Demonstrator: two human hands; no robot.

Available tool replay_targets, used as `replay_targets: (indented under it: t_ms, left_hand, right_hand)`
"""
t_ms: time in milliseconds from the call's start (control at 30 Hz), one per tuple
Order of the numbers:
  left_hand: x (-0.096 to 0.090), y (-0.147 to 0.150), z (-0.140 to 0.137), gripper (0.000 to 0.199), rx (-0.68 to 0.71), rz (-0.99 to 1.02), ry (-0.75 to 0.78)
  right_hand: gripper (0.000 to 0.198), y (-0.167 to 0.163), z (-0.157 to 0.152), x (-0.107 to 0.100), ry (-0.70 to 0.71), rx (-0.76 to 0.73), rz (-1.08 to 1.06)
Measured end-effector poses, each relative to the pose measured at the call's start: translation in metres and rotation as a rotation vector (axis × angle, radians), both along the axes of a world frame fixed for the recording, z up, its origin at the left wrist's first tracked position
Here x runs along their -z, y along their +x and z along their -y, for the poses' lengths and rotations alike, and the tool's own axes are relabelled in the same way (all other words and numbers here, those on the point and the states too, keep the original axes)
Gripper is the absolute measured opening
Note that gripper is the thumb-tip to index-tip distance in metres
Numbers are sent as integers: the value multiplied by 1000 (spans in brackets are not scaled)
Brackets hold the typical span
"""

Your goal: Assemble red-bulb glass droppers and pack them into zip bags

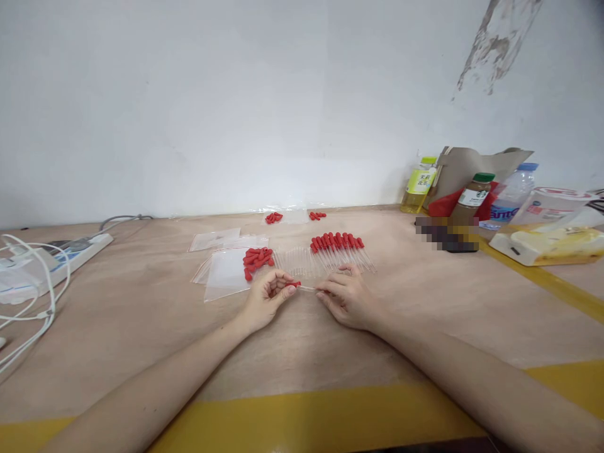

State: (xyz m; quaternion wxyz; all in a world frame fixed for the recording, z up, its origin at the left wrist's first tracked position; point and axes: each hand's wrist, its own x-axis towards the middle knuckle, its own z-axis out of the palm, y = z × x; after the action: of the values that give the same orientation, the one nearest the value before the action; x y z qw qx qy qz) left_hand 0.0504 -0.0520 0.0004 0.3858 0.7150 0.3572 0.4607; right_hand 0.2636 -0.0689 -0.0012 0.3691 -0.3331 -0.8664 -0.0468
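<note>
Between finger and thumb, my left hand (268, 298) pinches a red rubber bulb (293, 284). My right hand (348, 297) is closed on a thin clear glass dropper tube (307, 289), whose left end meets the bulb. Just beyond my hands lies a row of bare glass tubes (297, 259). To its right are several droppers (337, 242) with red bulbs fitted, side by side. A pile of loose red bulbs (257, 259) rests on clear plastic bags (226, 274) beyond my left hand.
More red bulbs (274, 218) lie in a clear bag by the wall. A power strip (80, 255) with white cables (50, 302) is on the left. Drink bottles (419, 184), a dark object (448, 236) and a yellow-and-white package (550, 242) stand at the right.
</note>
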Motion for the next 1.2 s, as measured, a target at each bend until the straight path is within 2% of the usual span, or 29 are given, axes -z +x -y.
replay_targets:
  t_ms: [233,700,933,1200]
  left_hand:
    - [7,-3,-3,31,18,-25,-99]
    - [4,-2,-2,29,29,-105,-53]
    - [2,-3,1,19,-3,-178,73]
    - [-5,-4,10,14,77,-352,189]
  right_hand:
    - [19,-1,1,-2,4,45,-35]
    - [20,-1,-1,0,8,31,-24]
    - [22,1,-2,-1,-56,-27,-9]
    - [20,8,-13,-4,-67,-38,125]
